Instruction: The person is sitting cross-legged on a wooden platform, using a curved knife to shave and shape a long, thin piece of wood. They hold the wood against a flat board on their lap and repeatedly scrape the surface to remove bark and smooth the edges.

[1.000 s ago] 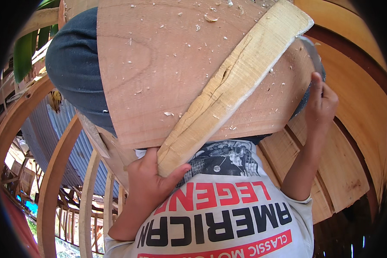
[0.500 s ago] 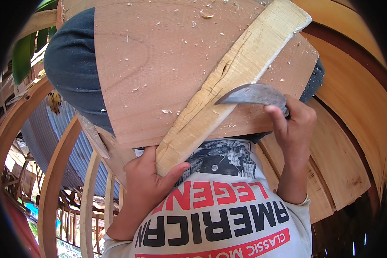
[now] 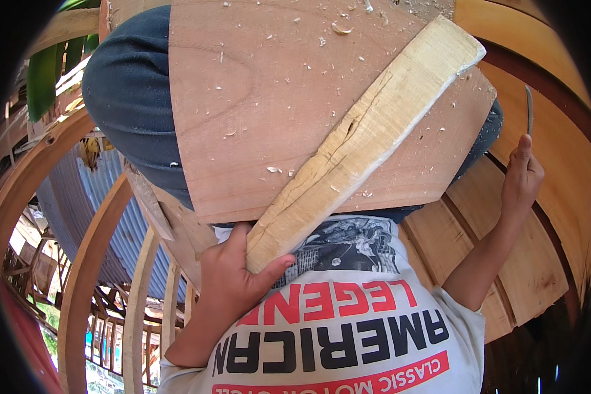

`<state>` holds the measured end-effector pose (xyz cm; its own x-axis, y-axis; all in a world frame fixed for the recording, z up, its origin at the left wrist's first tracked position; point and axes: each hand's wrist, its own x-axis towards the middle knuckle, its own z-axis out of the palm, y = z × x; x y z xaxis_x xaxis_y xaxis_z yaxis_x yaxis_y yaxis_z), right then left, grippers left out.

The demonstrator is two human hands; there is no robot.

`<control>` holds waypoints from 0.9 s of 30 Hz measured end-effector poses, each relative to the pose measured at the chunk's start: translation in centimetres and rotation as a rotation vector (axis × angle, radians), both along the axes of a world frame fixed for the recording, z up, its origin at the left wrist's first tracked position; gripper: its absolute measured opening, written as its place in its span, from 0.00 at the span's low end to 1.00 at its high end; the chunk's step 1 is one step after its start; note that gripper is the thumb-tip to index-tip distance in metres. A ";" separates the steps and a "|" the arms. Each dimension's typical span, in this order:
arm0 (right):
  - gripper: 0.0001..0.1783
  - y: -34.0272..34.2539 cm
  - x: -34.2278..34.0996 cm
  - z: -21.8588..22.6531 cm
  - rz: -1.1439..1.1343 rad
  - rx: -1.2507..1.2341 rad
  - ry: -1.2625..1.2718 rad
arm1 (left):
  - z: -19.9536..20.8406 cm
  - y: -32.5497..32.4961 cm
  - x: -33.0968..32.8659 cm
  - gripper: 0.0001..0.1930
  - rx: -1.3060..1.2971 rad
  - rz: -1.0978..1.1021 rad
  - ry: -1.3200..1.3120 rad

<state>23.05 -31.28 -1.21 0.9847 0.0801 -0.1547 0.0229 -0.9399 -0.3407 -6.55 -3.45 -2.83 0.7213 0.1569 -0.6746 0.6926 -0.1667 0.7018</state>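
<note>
A pale, rough-cut piece of wood (image 3: 361, 148) lies slantwise over a reddish-brown board (image 3: 256, 131) on my lap. Cracks and a small dark hollow run along its upper face. Around its near end my left hand (image 3: 240, 266) is closed, thumb on one side, the other fingers mostly hidden behind the wood. Off to the right, apart from the wood, my right hand (image 3: 524, 176) is raised in a grip on a curved knife (image 3: 530, 111). The knife's blade points up and shows nearly edge-on; its handle is hidden in the fist.
Wood shavings (image 3: 340, 29) are scattered over the board. My bent knee (image 3: 128, 98) in dark trousers sticks out at the left. Curved-looking wooden planks (image 3: 505, 262) line the right side. Wooden posts (image 3: 88, 276) and corrugated metal sheeting (image 3: 128, 230) stand to the left.
My right hand has lifted the knife off the wood and swung it out to the right, turning the blade upward. My left hand keeps its hold on the wood's near end.
</note>
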 end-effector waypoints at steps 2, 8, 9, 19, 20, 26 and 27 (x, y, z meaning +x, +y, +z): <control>0.34 2.2 -4.0 0.6 0.128 0.049 0.101 | 0.1 -0.2 -1.1 0.30 -0.014 0.029 0.033; 0.32 6.4 -8.5 -1.7 0.621 0.042 0.119 | -0.1 -1.5 1.0 0.29 -0.015 0.037 0.012; 0.33 6.8 -8.3 -1.7 0.621 0.007 0.094 | 0.1 -1.1 0.9 0.29 -0.008 0.045 0.011; 0.36 1.0 -0.4 -2.3 -0.025 0.028 -0.009 | 0.2 -1.0 0.6 0.29 -0.122 0.065 0.045; 0.36 0.0 -0.1 -1.0 -0.004 0.034 -0.003 | 0.4 -0.8 0.1 0.29 -0.133 0.063 0.037; 0.31 5.7 -8.3 -0.5 0.560 0.173 0.090 | -0.3 -0.4 0.6 0.30 -0.164 0.049 0.051; 0.31 6.2 -8.9 -1.1 0.597 0.143 0.122 | -0.2 -0.7 0.8 0.30 -0.183 0.053 0.067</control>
<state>14.12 -25.05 -2.27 0.7396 0.6392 -0.2105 0.4828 -0.7219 -0.4957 -5.76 -4.14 -3.04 0.6677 0.0635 -0.7417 0.7433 -0.0023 0.6690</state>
